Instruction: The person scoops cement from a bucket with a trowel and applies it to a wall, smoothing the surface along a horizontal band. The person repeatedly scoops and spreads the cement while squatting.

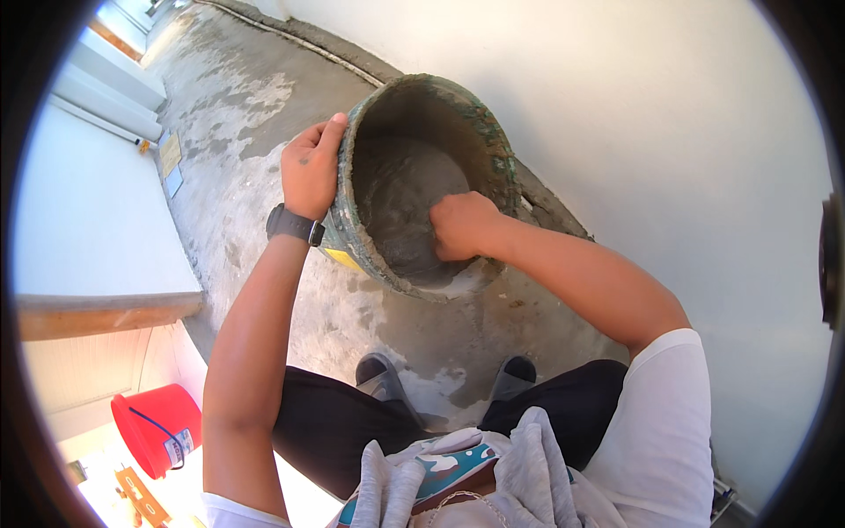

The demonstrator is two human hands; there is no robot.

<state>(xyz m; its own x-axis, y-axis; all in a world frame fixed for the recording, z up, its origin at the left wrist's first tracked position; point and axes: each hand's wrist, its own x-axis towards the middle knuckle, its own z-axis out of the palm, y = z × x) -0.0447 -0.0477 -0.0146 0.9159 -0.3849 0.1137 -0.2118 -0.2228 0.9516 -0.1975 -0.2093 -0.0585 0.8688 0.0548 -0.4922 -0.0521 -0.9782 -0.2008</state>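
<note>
Grey-crusted green cylindrical bucket (475,158) apparently steadied by left grip (310,169); closure cannot be told. Right grip (462,227) curled together inside.

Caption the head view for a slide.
Left hand against a crusted bucket, right hand inside, near the grey mix.

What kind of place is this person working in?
Probably a building or renovation site: the grey floor is rough and patchy, and the large bucket, crusted round its rim, holds a wet-looking grey mix, perhaps mortar.
</note>
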